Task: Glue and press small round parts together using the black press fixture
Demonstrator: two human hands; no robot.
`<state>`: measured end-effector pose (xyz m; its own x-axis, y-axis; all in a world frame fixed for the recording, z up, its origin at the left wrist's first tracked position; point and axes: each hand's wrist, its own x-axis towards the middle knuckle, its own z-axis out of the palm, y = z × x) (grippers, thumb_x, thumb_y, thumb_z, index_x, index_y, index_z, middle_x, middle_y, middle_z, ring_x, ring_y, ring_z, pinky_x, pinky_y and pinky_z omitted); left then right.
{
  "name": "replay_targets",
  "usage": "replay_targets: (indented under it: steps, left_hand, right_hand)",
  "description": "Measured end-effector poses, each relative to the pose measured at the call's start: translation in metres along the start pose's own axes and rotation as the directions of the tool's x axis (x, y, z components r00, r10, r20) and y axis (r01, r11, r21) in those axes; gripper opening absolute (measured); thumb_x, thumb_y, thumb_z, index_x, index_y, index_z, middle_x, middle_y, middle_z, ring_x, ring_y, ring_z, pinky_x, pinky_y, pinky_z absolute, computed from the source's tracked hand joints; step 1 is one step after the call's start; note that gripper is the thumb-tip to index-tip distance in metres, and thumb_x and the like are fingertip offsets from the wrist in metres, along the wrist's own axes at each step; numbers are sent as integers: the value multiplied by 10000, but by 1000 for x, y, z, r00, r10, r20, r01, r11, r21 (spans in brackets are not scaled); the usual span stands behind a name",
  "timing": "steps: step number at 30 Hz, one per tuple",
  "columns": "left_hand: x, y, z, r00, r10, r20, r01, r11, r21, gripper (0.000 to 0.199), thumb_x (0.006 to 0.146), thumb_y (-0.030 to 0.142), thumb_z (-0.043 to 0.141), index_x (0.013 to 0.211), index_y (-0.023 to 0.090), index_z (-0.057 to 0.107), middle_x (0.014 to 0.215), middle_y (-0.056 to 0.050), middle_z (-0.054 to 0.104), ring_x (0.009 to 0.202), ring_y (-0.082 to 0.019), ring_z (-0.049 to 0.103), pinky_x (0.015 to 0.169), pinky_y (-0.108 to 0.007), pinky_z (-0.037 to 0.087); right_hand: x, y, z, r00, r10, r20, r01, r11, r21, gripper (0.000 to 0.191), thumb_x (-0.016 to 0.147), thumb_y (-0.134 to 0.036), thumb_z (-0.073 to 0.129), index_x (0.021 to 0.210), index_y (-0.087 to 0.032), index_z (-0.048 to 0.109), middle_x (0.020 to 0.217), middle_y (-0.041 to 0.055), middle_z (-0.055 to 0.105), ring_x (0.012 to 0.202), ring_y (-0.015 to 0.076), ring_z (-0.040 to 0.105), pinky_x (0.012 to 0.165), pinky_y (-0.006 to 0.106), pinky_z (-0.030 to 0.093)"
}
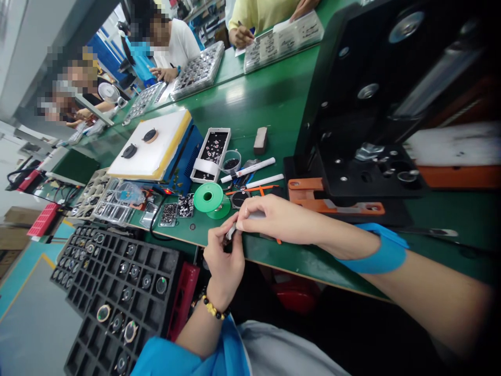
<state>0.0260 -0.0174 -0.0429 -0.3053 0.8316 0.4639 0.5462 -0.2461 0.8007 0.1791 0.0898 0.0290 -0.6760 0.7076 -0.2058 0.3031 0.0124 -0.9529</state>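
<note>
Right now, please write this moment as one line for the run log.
left hand: holds small part, type unclear | right hand: at same part | beyond hands: green spool | lower left: black compartment tray, partly filled

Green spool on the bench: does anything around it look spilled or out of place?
One small dark round part lies loose on the green bench, outside the nearby clear tray, so it may be stray. No spill stands out.

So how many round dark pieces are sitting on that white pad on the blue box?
2: the left piece lies near the left edge of the white pad, the right piece farther back. None looks hidden.
</note>
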Motion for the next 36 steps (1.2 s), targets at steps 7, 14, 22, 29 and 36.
replay_targets:
  steps: [7,14,22,29,36]
  left_hand:
    - [0,1,0,1000,-9,7,9,999,-34,143,1006,198,664,1124,213,586,1251,-115,765,1129,-211,759,948,-336,635]
    - [0,1,1,1000,-14,-14,13,999,-33,153,1002,243,676,1129,206,599,1224,-123,772,1093,-226,772,934,-352,644]
    - [0,1,0,999,-27,-18,26,998,-59,168,1010,232,665,1158,202,593,1238,-131,765,1125,-225,761,962,-360,637]
    - [-1,0,2,999,-20,-25,17,995,-98,149,1011,184,654,1125,210,561,1259,-125,758,1167,-213,744,1001,-370,624]
    - [0,1,3,999,-5,-35,2,997,-78,160,1006,164,657,1133,202,568,1242,-124,764,1155,-209,749,993,-362,628]
  right_hand:
    - [-1,0,-1,996,75,41,-76,997,11,146,844,-320,626,834,-187,685,722,17,645,506,123,507,431,250,338]
    - [0,3,-2,998,-59,-35,55,992,-114,156,873,-325,662,835,-192,734,900,34,735,793,172,648,642,261,459]
    - [-1,4,3,996,-60,-68,53,994,-93,140,881,-330,689,838,-219,763,916,12,759,840,184,677,702,287,482]
    - [1,1,6,1000,-22,-20,22,1000,6,163,885,-283,646,805,-206,765,946,23,770,934,209,698,802,315,515]
    - [0,-1,4,1000,-4,-11,5,1000,28,180,868,-322,656,809,-187,759,886,26,736,842,180,658,750,282,495]
